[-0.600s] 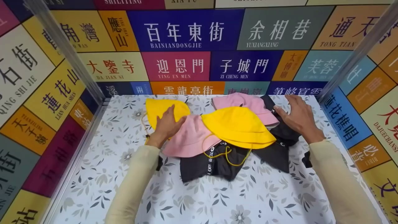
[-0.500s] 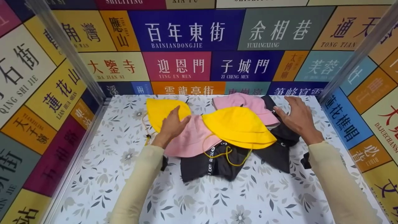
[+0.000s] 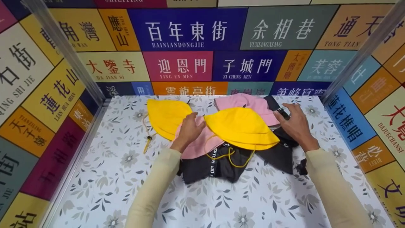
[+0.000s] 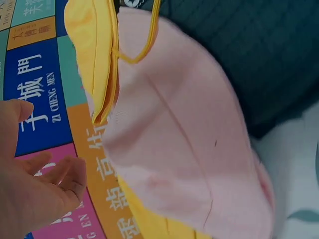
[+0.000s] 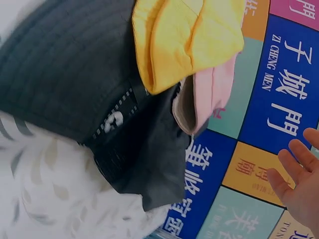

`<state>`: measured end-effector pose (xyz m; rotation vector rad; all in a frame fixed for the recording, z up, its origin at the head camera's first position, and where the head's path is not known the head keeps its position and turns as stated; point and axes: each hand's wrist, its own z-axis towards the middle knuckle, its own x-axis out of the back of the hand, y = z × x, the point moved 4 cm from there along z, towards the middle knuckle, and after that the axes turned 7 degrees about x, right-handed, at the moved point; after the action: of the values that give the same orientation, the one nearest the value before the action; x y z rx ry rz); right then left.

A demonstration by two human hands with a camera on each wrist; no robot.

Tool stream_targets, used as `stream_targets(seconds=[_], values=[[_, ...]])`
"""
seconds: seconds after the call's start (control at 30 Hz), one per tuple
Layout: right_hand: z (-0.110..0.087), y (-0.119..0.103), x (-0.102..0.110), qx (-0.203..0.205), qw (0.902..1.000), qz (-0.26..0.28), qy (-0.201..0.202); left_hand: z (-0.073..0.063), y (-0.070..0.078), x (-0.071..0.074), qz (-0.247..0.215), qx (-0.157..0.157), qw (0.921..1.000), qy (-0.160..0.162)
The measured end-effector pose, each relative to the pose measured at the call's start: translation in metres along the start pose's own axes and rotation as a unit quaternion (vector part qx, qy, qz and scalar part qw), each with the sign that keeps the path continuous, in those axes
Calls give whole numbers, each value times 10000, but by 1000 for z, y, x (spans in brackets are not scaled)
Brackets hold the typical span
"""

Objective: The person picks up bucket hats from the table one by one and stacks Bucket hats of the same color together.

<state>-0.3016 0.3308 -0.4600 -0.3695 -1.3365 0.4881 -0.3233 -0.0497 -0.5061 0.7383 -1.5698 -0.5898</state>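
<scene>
My left hand [image 3: 190, 129] hovers with loosely bent fingers over the front pink bucket hat [image 3: 202, 147], holding nothing. In the left wrist view, that hand [image 4: 40, 184] is apart from the pink cloth. A yellow bucket hat [image 3: 166, 117] with a cord lies at the left. Another yellow hat [image 3: 242, 126] overlaps the front pink hat and the back pink hat [image 3: 250, 101]. My right hand [image 3: 295, 123], fingers spread and relaxed, is above the right-hand black hat [image 3: 278, 156]; the right wrist view shows its fingers [image 5: 296, 162] gripping nothing. A black hat [image 3: 197, 171] with a lettered band lies in front.
The hats overlap in a loose pile on a white floral-print tabletop [image 3: 202, 205]. Behind it stands a panel [image 3: 196, 28] of colourful street-name signs. Similar panels rise on the left [image 3: 47, 95] and right [image 3: 373, 104], with clear corner strips between.
My left hand has moved right, from above the left yellow hat to above the front pink hat. The right hand has shifted slightly left and nearer. The hats lie as before.
</scene>
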Motion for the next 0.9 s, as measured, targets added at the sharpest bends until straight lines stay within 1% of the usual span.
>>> stream_targets(seconds=[0.1,0.23,0.37,0.43,0.53,0.57,0.67,0.73,0.8,0.9], values=[[-2,2,-10,-24,9997,240,-24,3,1,-12,-423,34,9989,-178],[-5,6,-23,106,9987,490,19,5,3,-24,-904,148,9957,-165],[-9,10,-34,247,9973,676,109,7,4,-34,-1289,545,9902,-32],[-11,12,-39,311,9965,765,122,8,2,-39,-1466,844,9856,-38],[-16,16,-47,321,9960,824,99,9,-1,-46,-1793,1129,9772,-114],[-18,17,-49,295,9960,839,93,9,-2,-48,-1962,1208,9729,-188],[-24,23,-58,117,9963,847,42,11,-4,-55,-2637,1410,9532,-451],[-27,27,-64,-38,9961,885,-6,12,-5,-59,-3072,1591,9361,-640],[-29,30,-69,-192,9954,931,-79,13,-6,-62,-3438,1746,9195,-759],[-32,32,-74,-435,9939,980,-250,14,-7,-64,-3798,1928,9004,-886]])
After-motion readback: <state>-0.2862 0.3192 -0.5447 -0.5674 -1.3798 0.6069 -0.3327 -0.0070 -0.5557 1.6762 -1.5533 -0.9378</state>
